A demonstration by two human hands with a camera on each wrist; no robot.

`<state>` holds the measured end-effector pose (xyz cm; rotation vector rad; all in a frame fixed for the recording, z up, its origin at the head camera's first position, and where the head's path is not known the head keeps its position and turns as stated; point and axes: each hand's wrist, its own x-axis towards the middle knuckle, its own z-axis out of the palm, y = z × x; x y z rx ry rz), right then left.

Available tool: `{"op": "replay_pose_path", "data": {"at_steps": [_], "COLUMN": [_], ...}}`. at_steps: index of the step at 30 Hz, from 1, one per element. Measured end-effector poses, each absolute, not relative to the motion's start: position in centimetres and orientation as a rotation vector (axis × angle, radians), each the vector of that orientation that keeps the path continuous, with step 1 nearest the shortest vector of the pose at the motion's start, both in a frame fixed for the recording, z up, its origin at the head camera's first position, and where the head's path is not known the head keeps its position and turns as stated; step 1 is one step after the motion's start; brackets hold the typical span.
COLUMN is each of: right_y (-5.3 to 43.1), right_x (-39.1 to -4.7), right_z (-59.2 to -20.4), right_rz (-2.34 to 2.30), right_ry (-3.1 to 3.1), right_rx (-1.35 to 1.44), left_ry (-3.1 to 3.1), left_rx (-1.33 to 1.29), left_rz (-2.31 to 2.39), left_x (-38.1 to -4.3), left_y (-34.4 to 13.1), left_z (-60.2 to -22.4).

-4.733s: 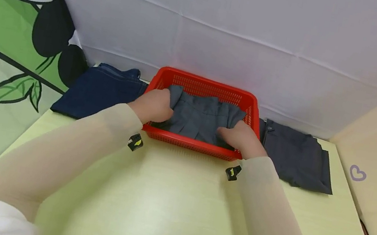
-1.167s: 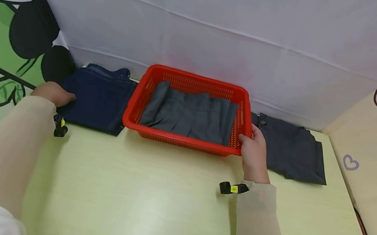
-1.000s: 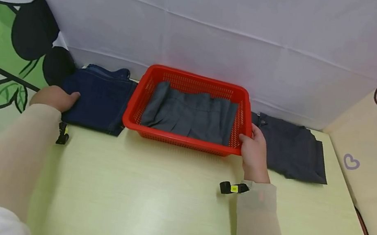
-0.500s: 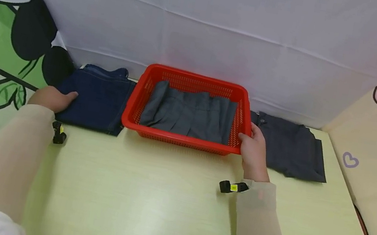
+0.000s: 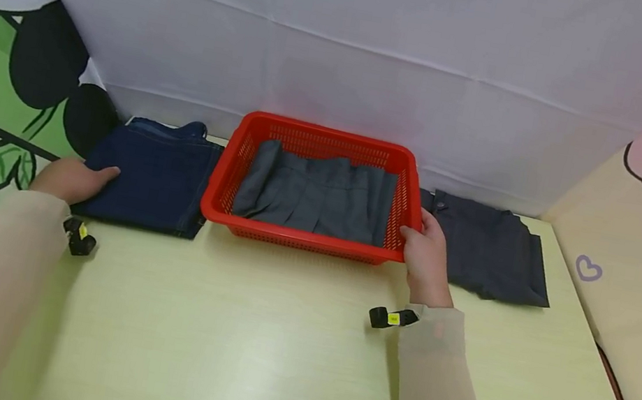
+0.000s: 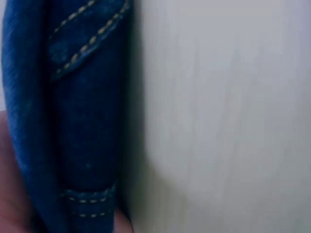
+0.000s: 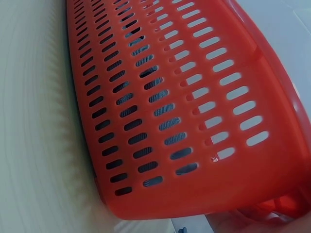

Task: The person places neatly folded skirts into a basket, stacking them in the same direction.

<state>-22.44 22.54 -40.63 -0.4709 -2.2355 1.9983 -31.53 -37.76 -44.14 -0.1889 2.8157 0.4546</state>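
Note:
A folded pair of dark blue jeans (image 5: pixel 148 182) lies on the table, left of the basket. My left hand (image 5: pixel 69 179) pinches its left edge, thumb on top. In the left wrist view, the stitched denim (image 6: pixel 87 126) runs between parts of the hand seen at the lower left and bottom. My right hand (image 5: pixel 427 260) grips the right rim of a red plastic basket (image 5: pixel 302 234), thumb over the edge. Inside the basket lies a folded grey pleated garment (image 5: pixel 318 196). In the right wrist view the slotted basket wall (image 7: pixel 160 111) shows grey cloth through its holes.
Folded dark grey trousers (image 5: pixel 491 250) lie right of the basket, close to my right hand. A pale wooden table (image 5: pixel 235 334) carries everything. White cloth (image 5: pixel 345 55) hangs behind, with printed panels at both sides.
Earlier both hands held the grey garment inside the basket. Since then the left hand moved to the jeans and the right to the basket rim. Lately the jeans shifted slightly left and nearer.

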Motion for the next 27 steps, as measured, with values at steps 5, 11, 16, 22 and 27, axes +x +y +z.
{"op": "replay_pose_path", "data": {"at_steps": [5,11,16,22,27], "right_y": [22.5,22.4,22.4,22.6,22.4], "right_x": [-22.4,-22.3,-22.3,-22.2,-22.2], "right_z": [-40.6,-40.5,-40.4,-40.4,-40.4], "right_rz": [2.006,2.015,2.003,2.005,2.024], "right_ry": [-2.219,-2.217,-2.229,-2.208,-2.206], "right_rx": [-0.470,-0.482,-0.477,-0.490,-0.497], "left_ry": [2.805,2.810,2.822,2.822,2.799], "left_rx": [-0.148,-0.134,-0.124,-0.075,-0.036], "left_rz": [0.451,0.478,0.499,0.492,0.494], "left_x": [-30.3,-28.6,-27.3,-26.2,-24.6], "left_y": [-37.6,-37.7,-37.8,-38.0,-38.3], "left_z": [-43.4,-43.2,-43.3,-43.4,-43.7]}}
